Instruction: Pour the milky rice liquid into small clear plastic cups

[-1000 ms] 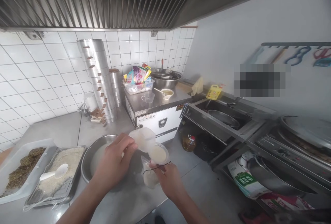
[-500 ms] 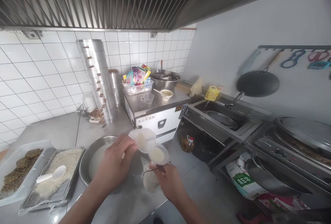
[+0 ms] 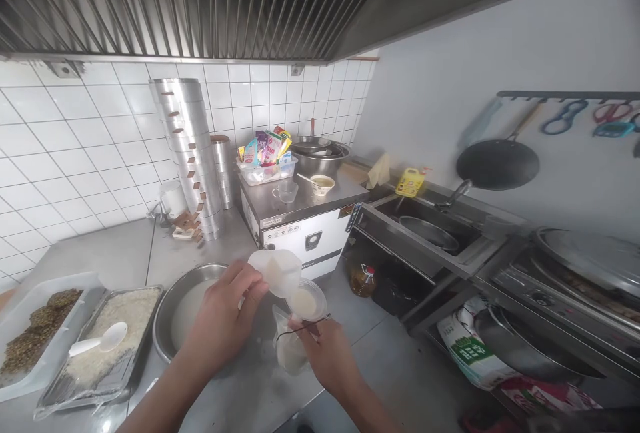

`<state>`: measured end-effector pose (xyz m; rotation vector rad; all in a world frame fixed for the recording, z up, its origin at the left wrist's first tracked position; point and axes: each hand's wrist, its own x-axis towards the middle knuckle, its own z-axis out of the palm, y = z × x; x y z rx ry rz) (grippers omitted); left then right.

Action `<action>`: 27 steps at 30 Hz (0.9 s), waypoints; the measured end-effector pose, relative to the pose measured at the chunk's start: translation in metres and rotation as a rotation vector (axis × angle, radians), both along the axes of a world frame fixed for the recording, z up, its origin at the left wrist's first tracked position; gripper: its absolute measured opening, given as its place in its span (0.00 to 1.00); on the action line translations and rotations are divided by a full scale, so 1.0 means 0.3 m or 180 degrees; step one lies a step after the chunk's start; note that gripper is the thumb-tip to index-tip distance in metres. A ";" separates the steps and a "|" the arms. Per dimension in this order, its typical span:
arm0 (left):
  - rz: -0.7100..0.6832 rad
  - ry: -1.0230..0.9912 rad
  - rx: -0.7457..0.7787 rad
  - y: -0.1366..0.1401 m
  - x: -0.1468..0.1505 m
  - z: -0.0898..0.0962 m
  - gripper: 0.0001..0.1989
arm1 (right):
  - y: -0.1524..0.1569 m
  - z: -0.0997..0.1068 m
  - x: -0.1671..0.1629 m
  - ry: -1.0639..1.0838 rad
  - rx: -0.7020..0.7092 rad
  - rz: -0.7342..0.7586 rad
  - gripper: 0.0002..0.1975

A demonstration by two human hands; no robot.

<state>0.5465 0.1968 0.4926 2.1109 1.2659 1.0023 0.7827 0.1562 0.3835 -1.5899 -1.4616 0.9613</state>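
My left hand (image 3: 223,316) is closed on the edge of a translucent white plastic cup (image 3: 283,274), tipped to the right, with pale contents inside. Its lip sits over or against the rim of a clear plastic cup (image 3: 311,303), which shows whitish contents. Below that clear cup, my right hand (image 3: 330,353) is closed around its lower part; the fingers are partly hidden. Just left of the right hand stands a clear plastic bag (image 3: 290,353) with pale contents. A thin dark cord (image 3: 287,334) crosses between bag and hand.
Left of my hands are a steel basin (image 3: 165,326) with whitish contents, a tray (image 3: 127,369) of white grains with a white spoon (image 3: 103,339), and a plastic tub (image 3: 15,389). Stacked metal cylinders (image 3: 185,146) rise behind. A sink (image 3: 465,253) is at right; a range hood (image 3: 200,6) hangs above.
The translucent cup has turned slightly, and the contents visible in it look smaller. Both hands stay in nearly the same place.
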 end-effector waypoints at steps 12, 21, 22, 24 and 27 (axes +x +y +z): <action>-0.0038 -0.0037 0.0111 -0.010 -0.009 -0.004 0.13 | 0.010 -0.015 0.004 -0.0084 0.0120 0.0053 0.25; -0.0032 -0.0048 0.0177 -0.018 -0.006 -0.004 0.11 | -0.011 -0.016 -0.006 -0.0040 0.0121 0.0118 0.23; -0.0032 -0.0051 0.0182 -0.020 -0.006 -0.003 0.11 | -0.012 -0.022 -0.007 -0.0044 0.0123 0.0112 0.23; -0.0046 -0.0051 0.0164 -0.022 -0.007 -0.001 0.12 | -0.014 -0.033 -0.008 -0.0072 0.0107 0.0111 0.24; -0.0042 -0.0055 0.0129 -0.025 -0.010 0.002 0.13 | -0.016 -0.034 -0.008 -0.0103 0.0087 0.0119 0.25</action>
